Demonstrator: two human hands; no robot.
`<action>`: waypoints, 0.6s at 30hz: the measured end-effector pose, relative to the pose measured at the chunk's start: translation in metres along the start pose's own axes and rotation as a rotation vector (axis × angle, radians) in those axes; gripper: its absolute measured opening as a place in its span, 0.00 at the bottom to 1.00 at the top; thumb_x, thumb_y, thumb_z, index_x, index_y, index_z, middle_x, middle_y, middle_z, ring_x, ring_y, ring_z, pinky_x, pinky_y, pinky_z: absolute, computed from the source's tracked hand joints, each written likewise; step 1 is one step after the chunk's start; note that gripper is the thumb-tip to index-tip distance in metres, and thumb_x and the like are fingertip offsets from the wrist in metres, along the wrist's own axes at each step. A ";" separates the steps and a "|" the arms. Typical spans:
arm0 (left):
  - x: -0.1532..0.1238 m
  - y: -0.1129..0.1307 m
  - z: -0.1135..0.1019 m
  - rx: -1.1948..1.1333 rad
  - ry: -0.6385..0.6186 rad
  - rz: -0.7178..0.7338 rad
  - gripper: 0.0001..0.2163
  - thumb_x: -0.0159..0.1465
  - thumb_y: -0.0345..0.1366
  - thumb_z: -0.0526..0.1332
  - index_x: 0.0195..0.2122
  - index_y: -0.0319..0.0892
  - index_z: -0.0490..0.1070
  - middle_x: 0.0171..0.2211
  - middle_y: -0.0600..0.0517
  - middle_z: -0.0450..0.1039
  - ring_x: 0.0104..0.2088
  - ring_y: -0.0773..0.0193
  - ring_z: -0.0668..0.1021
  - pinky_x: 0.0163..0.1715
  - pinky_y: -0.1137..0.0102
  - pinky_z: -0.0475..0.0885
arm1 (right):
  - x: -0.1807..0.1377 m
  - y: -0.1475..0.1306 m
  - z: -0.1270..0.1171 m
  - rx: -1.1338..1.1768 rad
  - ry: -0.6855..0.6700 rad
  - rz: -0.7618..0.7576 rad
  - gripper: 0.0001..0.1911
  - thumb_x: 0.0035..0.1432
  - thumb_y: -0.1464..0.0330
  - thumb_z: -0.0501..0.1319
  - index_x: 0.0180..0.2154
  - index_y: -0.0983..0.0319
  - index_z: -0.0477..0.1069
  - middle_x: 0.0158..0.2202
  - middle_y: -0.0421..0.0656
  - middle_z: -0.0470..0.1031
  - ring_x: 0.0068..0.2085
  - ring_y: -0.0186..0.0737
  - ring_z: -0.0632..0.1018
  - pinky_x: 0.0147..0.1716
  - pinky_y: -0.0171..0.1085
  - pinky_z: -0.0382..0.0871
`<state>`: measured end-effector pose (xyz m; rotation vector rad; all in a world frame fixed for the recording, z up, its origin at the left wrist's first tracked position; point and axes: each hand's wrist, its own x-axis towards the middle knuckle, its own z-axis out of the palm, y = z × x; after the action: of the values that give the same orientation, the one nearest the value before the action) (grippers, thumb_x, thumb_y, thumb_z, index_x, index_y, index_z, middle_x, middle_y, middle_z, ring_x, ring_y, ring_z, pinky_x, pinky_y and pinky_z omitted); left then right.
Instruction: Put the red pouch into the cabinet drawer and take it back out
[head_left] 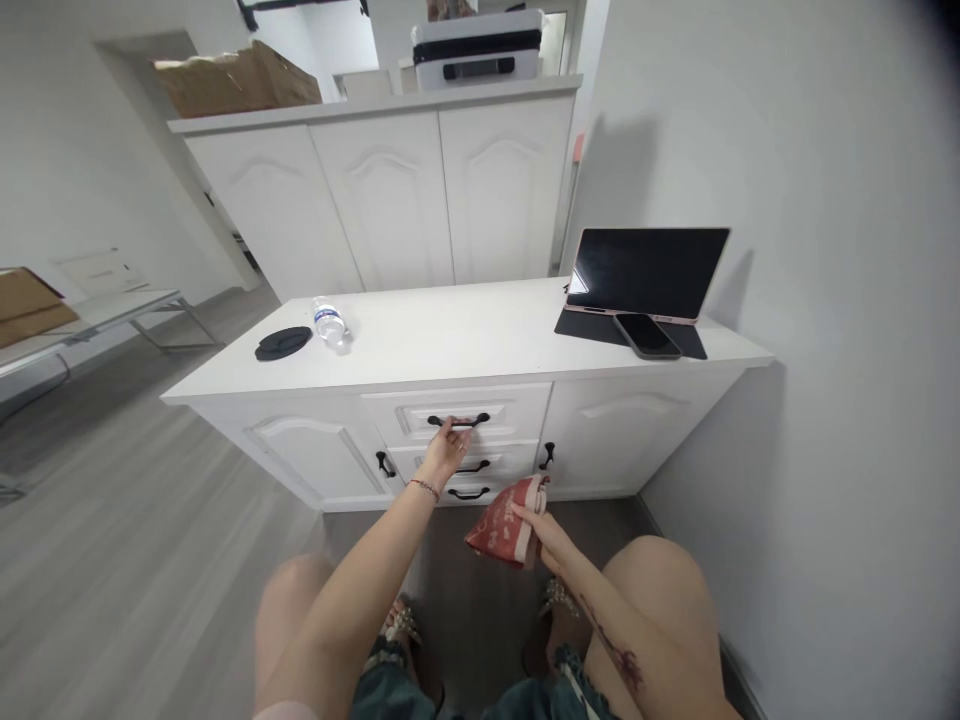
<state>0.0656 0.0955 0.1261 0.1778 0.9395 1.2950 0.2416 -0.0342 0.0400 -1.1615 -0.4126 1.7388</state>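
My left hand [448, 447] reaches to the top drawer [517, 408] of a white cabinet, its fingers curled round the black drawer handle [481, 419]. The drawer front sits flush with the cabinet. In my right hand [544, 532] is a folded red cloth [501, 525] with a white pattern and a pale edge, gripped between thumb and fingers. It hangs in front of the lower drawers, above the floor. Part of the lower handle [476, 467] shows beside my left hand.
On the white cabinet top [450, 335] are a clear plastic bottle [330, 325] lying down, a black round item [283, 343], a tablet-like screen [649, 270] and a phone [646, 336]. A wall [847, 350] stands at right. Behind, a cardboard box [240, 82] and suitcase [478, 50] rest on a taller cabinet.
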 end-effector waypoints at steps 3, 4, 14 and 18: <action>-0.002 -0.005 -0.008 0.016 -0.056 0.070 0.05 0.63 0.33 0.60 0.30 0.41 0.69 0.26 0.52 0.74 0.27 0.67 0.76 0.38 0.69 0.72 | 0.002 0.002 -0.002 0.013 0.006 -0.014 0.18 0.41 0.66 0.72 0.36 0.65 0.75 0.31 0.48 0.81 0.33 0.45 0.82 0.38 0.40 0.76; -0.003 -0.006 -0.010 0.017 -0.070 0.081 0.05 0.63 0.33 0.60 0.30 0.40 0.69 0.26 0.52 0.74 0.28 0.67 0.76 0.39 0.68 0.72 | 0.003 0.003 -0.002 0.022 0.005 -0.016 0.19 0.40 0.65 0.72 0.36 0.65 0.75 0.31 0.47 0.81 0.32 0.45 0.82 0.38 0.40 0.76; -0.037 -0.019 -0.027 0.002 -0.097 0.076 0.05 0.61 0.34 0.63 0.31 0.41 0.69 0.30 0.52 0.76 0.29 0.67 0.77 0.39 0.67 0.72 | -0.016 0.006 -0.009 0.230 0.186 -0.112 0.25 0.39 0.65 0.73 0.43 0.60 0.72 0.37 0.42 0.81 0.40 0.45 0.81 0.41 0.40 0.77; -0.060 -0.024 -0.034 -0.031 -0.070 0.051 0.05 0.60 0.33 0.64 0.30 0.40 0.69 0.29 0.53 0.76 0.28 0.68 0.77 0.39 0.67 0.73 | -0.049 0.012 -0.019 0.166 0.118 -0.105 0.26 0.42 0.60 0.71 0.44 0.60 0.72 0.37 0.44 0.81 0.40 0.49 0.81 0.40 0.45 0.78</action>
<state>0.0615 0.0231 0.1192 0.2228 0.8602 1.3411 0.2547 -0.0857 0.0478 -1.0962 -0.2485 1.5738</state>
